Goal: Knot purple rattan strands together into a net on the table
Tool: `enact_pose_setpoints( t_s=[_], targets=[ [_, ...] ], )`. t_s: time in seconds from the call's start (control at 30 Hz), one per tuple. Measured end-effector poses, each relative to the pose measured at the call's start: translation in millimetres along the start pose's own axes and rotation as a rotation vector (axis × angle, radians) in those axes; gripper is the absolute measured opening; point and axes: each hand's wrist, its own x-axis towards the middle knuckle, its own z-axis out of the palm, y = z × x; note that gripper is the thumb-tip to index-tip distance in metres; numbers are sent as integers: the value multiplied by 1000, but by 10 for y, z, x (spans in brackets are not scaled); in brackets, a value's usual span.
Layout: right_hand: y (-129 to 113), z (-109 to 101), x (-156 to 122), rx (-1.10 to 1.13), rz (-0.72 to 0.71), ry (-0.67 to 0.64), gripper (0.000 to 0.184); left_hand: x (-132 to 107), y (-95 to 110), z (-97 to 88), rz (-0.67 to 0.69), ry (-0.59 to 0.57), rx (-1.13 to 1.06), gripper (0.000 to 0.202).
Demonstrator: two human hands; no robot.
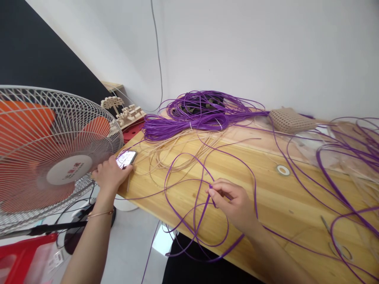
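My right hand [233, 203] is over the wooden table, its thumb and fingertips pinched on purple plastic weaving strips [203, 215]. Loose loops of the strip spread around that hand and hang over the table's near edge. At the table's left end, my left hand [109, 173] reaches to a phone [127, 158] with a lit screen. Its thumb is apart from the fingers, beside the phone's near edge. The fingertips are partly hidden, so I cannot tell how firmly they touch it.
A fan [68, 157] stands close at the left. Purple strip bundles [183, 125] and beige strands [166, 154] lie toward the wall. Farther right are a woven beige piece [291, 120], a white tape roll [283, 170] and scissors [340, 250] on the wooden table [263, 189].
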Motion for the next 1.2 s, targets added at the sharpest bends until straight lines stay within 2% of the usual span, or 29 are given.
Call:
enact_pose_setpoints(
  t_s=[0.37,0.6,0.93,1.07,1.2],
  targets=[
    [44,29,14,-15,-9,6,21,-63,-64,-33,61,-23,-42,71],
    [27,35,15,-25,-12,9,22,-65,-73,-27,-3,-25,-104,71],
    [27,19,7,-16,-9,13,22,-56,36,-10,-38,47,-80,70],
    [7,8,-2,-6,-4,9,21,-42,35,-42,-50,26,-79,74],
    [-27,-69,19,40,45,-10,22,-29,17,-106,-50,-51,-92,85]
  ],
)
